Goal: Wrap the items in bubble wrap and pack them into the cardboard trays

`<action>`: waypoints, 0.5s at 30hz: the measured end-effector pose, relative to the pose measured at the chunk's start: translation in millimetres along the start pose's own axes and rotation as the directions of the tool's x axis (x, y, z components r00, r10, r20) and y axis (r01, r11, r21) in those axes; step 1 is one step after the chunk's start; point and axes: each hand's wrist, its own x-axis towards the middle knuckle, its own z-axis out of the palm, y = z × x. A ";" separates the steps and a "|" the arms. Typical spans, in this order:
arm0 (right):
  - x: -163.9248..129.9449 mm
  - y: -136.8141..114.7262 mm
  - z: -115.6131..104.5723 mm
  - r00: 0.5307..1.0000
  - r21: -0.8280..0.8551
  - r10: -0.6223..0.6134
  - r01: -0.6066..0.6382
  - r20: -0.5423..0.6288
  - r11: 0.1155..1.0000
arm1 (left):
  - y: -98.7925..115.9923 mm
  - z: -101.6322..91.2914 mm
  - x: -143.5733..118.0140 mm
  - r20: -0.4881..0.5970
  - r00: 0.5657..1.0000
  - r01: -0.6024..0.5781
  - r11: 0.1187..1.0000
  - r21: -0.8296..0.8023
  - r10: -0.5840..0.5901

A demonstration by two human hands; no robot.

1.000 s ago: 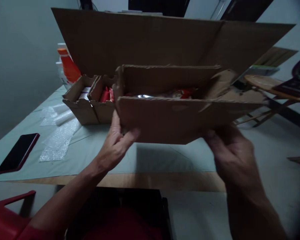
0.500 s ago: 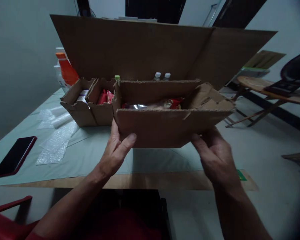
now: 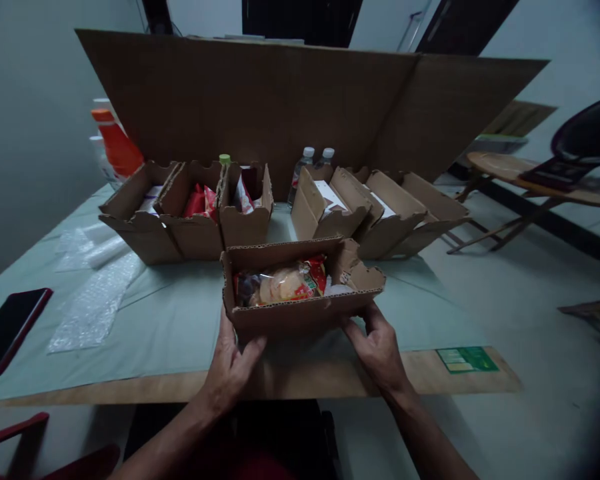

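Phone (image 3: 7, 331), bubble wrap (image 3: 93, 307), orange btl (image 3: 116, 143)

We see the open box (image 3: 300, 313) at the tabletop's (image 3: 180, 327) near edge, a row of boxes (image 3: 190, 213) behind it, a phone (image 3: 7, 330) far left.

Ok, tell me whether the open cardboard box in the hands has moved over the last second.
Yes. The cardboard box has come down toward the table, uncovering the row of boxes behind.

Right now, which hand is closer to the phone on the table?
Left. The left hand grips the snack box's left end, on the side of the phone; the right hand holds the far end.
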 end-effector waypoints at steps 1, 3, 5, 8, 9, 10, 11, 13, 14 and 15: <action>-0.2 6.1 -4.3 1.000 0.004 0.009 -0.009 -0.015 1.000 | -0.6 5.9 5.0 0.006 1.000 -0.006 1.000 0.006 0.006; 1.2 17.9 -12.6 1.000 0.035 0.023 -0.023 -0.016 0.999 | -1.7 14.7 17.2 0.017 1.000 -0.024 1.000 0.019 0.024; 5.6 30.0 -20.1 1.000 0.085 0.022 -0.023 0.016 0.996 | -3.6 18.2 30.5 0.036 0.998 -0.042 0.999 0.029 0.041; 19.5 48.0 -28.1 0.998 0.169 -0.006 -0.004 0.055 0.986 | -9.0 13.9 47.0 0.059 0.997 -0.056 0.997 0.053 0.053; 25.9 53.0 -29.5 0.998 0.192 -0.007 -0.006 0.067 0.981 | -10.9 11.2 50.6 0.062 0.997 -0.057 0.996 0.071 0.053; 32.9 56.8 -30.2 0.996 0.214 -0.004 -0.015 0.091 0.977 | -12.6 8.6 53.2 0.065 0.997 -0.057 0.994 0.092 0.051; 40.1 59.2 -30.4 0.991 0.235 0.001 -0.032 0.131 0.971 | -13.8 6.4 54.9 0.066 0.997 -0.056 0.992 0.113 0.048; 54.3 59.8 -29.6 0.973 0.277 0.015 -0.080 0.229 0.958 | -14.7 4.5 56.4 0.069 0.996 -0.060 0.987 0.148 0.050; 60.7 58.3 -29.0 0.962 0.299 0.020 -0.105 0.273 0.949 | -14.5 5.0 56.6 0.069 0.996 -0.066 0.985 0.158 0.055; 66.4 56.4 -28.7 0.951 0.318 0.026 -0.129 0.309 0.939 | -13.9 6.4 56.9 0.067 0.996 -0.073 0.984 0.164 0.062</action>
